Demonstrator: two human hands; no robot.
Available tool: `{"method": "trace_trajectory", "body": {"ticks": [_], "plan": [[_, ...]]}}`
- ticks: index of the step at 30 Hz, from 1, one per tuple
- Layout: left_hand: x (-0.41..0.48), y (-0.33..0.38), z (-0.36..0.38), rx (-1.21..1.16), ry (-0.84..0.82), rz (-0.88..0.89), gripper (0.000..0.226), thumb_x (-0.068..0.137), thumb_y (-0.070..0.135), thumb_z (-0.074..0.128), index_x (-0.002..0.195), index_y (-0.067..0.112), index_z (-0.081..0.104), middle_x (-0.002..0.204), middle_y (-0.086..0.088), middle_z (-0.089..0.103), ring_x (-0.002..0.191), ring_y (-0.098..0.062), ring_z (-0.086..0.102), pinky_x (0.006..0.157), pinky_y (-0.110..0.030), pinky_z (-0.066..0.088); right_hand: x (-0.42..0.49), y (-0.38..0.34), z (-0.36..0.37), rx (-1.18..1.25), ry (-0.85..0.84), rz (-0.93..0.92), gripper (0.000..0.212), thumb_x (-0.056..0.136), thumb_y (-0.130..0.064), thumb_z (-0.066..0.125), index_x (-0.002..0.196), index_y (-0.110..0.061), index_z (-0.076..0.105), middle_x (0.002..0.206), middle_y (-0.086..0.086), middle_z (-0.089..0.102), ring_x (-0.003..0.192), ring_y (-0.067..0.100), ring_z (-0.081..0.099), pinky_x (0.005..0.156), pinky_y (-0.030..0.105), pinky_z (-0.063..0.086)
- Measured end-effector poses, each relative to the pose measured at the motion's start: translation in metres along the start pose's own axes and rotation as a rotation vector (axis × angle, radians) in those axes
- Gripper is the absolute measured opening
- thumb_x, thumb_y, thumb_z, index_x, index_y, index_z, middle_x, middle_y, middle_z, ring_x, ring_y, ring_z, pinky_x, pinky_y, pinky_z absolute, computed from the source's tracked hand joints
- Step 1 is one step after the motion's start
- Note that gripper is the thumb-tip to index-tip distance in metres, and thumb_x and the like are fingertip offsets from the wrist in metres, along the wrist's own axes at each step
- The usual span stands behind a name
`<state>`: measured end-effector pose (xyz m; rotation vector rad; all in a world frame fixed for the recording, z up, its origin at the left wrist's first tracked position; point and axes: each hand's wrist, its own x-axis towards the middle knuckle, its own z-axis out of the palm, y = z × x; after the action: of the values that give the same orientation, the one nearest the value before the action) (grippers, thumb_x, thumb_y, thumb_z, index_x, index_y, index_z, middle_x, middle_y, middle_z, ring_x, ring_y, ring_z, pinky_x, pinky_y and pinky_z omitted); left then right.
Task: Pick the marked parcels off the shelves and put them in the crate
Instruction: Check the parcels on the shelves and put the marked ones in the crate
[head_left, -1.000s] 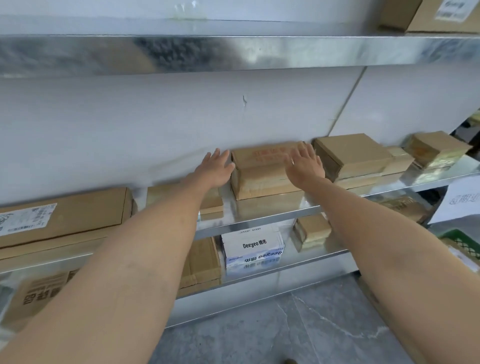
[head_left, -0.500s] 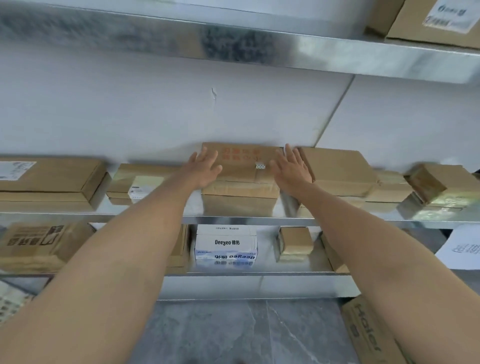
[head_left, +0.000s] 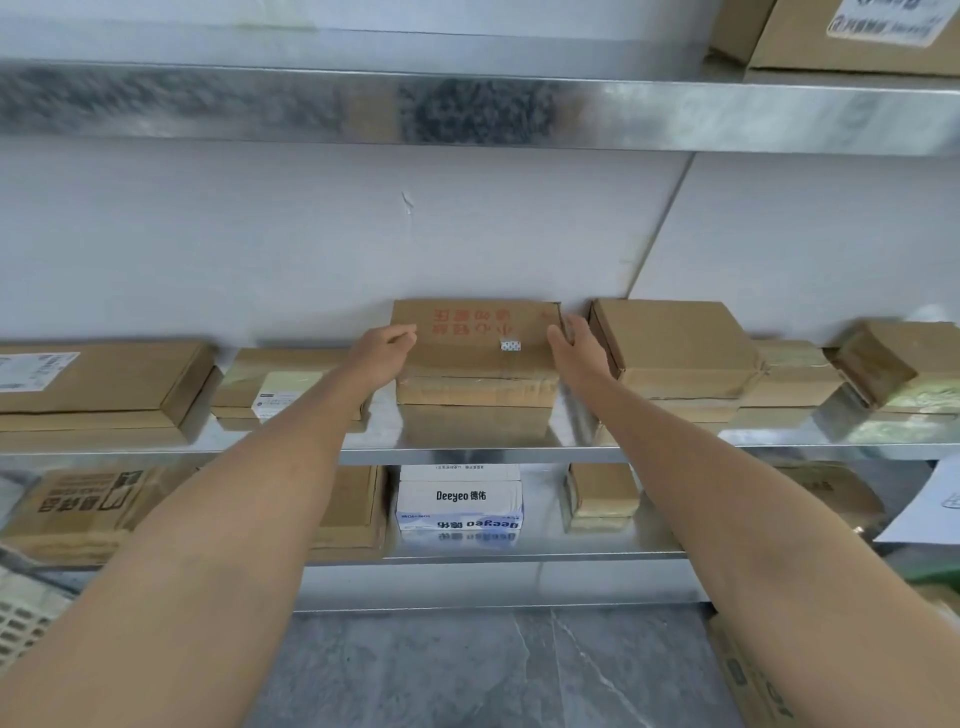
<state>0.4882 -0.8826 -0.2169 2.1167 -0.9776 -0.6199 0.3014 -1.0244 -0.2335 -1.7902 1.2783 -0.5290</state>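
Observation:
A brown cardboard parcel (head_left: 475, 353) with red print and a small white sticker on its top lies on the middle shelf (head_left: 467, 451) against the wall. My left hand (head_left: 382, 353) grips its left side, fingers curled over the top edge. My right hand (head_left: 576, 349) holds its right side, fingers along the edge and partly hidden behind the corner. Both arms reach forward from the bottom of the view.
Flat brown parcels (head_left: 98, 379) lie left of it and stacked boxes (head_left: 675, 348) right of it on the same shelf. The lower shelf holds a white Deeyeo box (head_left: 460, 501) and brown parcels. A pale crate corner (head_left: 26, 618) shows at the lower left.
Both hands have moved from resting flat on the parcel's top to its left and right sides. The view has shifted to face the parcel straight on.

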Motion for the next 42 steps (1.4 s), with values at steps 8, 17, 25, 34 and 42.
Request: {"method": "trace_trajectory", "body": {"ticks": [8,17,25,34,42], "plan": [[0.005,-0.013,-0.003,-0.383,0.059,-0.257,0.062,0.092,0.022,0.056,0.146,0.013,0.027,0.125,-0.008,0.050,0.103,-0.022,0.052,0.092,-0.032,0.042,0.007,0.007,-0.010,0.263,-0.015,0.133,0.021,0.089,-0.024,0.058,0.105,-0.011,0.062,0.088,-0.001,0.061,0.093,0.017,0.056,0.097,0.047,0.049],[0.006,-0.020,-0.015,-0.479,-0.004,-0.295,0.030,0.085,0.001,0.062,0.113,0.009,0.060,0.098,-0.003,0.064,0.096,-0.015,0.058,0.091,-0.028,0.043,0.004,0.010,-0.019,0.409,-0.038,0.116,0.024,0.084,0.002,0.053,0.102,-0.012,0.058,0.080,0.002,0.056,0.075,0.016,0.053,0.077,0.032,0.052],[0.002,-0.028,0.002,-0.540,0.000,-0.390,0.022,0.088,-0.011,0.043,0.083,0.008,0.054,0.086,-0.006,0.057,0.086,-0.021,0.059,0.087,-0.033,0.048,-0.002,0.018,-0.011,0.450,0.024,0.256,0.016,0.087,-0.003,0.038,0.087,-0.009,0.052,0.077,0.006,0.050,0.069,0.018,0.049,0.072,0.031,0.049],[0.001,-0.041,0.009,-0.500,-0.053,-0.416,0.032,0.089,0.039,0.058,0.105,0.012,0.055,0.091,-0.003,0.058,0.093,-0.027,0.059,0.093,-0.038,0.048,0.001,0.020,0.012,-0.023,-0.102,0.176,0.052,0.097,-0.032,0.043,0.140,-0.005,0.033,0.116,0.008,0.050,0.096,0.018,0.045,0.079,0.029,0.034],[0.005,-0.042,0.001,-0.422,-0.084,-0.399,0.036,0.088,0.032,0.060,0.122,0.022,0.055,0.099,-0.002,0.059,0.101,-0.026,0.059,0.091,-0.036,0.048,0.007,0.018,0.014,0.041,-0.161,0.145,0.053,0.090,-0.018,0.050,0.142,-0.013,0.039,0.135,0.007,0.052,0.115,0.023,0.053,0.090,0.032,0.044]]}}
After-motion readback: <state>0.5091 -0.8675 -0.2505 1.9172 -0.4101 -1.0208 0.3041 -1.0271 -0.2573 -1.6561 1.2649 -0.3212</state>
